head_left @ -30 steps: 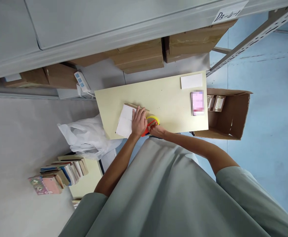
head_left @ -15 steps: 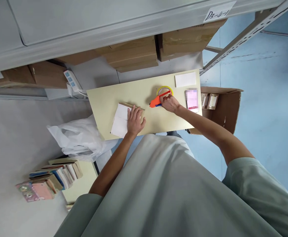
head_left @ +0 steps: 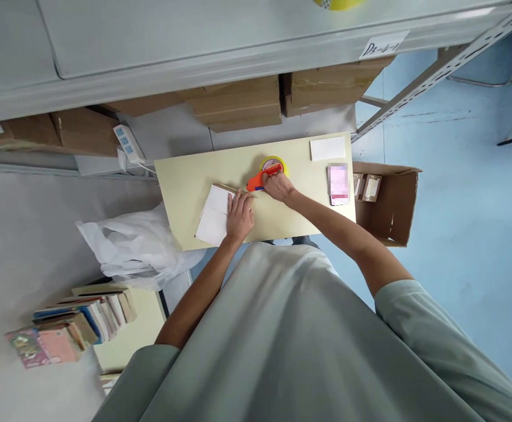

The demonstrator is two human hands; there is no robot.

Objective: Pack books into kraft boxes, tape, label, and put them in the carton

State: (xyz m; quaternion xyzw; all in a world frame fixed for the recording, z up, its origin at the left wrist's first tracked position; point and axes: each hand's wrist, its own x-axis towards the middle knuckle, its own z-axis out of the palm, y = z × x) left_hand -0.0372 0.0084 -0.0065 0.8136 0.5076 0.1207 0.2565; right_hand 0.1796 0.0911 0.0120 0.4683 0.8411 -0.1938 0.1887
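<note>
My left hand lies flat, fingers together, on a small cardboard box with a white sheet on the pale yellow table. My right hand is closed round an orange tape dispenser with a yellow-rimmed tape roll. The dispenser's front end sits right at the box's far right corner, just beyond my left fingertips.
A white card and a pink item lie at the table's right end. An open carton with small packets stands on the floor to the right. A white plastic bag and stacked books are at left; boxes sit under the shelf.
My right hand carried the tape dispenser from the table's near edge out to the far right, then back left to the box's far corner. My left hand stayed on the box.
</note>
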